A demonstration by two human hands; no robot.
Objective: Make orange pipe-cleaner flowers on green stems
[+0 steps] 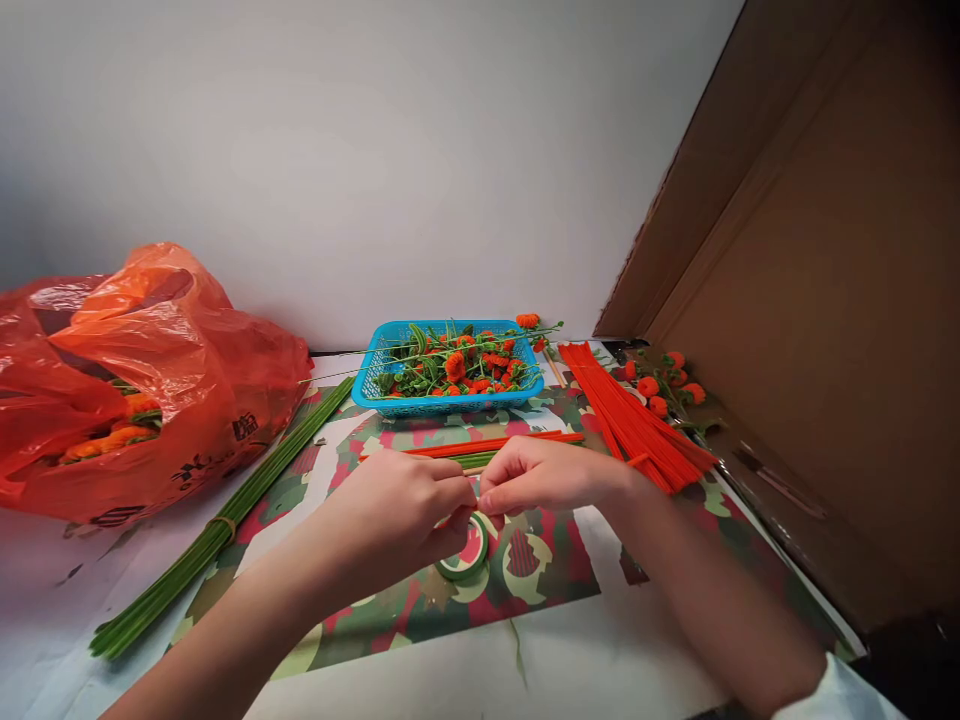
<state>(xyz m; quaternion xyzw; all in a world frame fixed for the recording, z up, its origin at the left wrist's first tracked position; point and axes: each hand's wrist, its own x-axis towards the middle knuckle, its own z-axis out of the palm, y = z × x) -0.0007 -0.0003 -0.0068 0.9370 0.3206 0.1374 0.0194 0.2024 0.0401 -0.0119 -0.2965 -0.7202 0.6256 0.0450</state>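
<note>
My left hand (409,505) and my right hand (544,475) meet over the middle of the table, fingertips pinched close together. Whatever lies between the fingers is too small and covered to make out. Just below them a roll of green tape (480,560) rests on the camouflage-patterned cloth (420,610). Behind my knuckles lie a few orange pipe cleaners (525,438) and green pipe cleaners (474,461), partly hidden by the hands.
A blue basket (450,405) of orange flowers and green stems stands at the back. Left are a banded green pipe cleaner bundle (262,490) and a red plastic bag (187,350). Orange pipe cleaners (630,415) and loose flowers (660,390) lie right, beside a cardboard panel (810,280).
</note>
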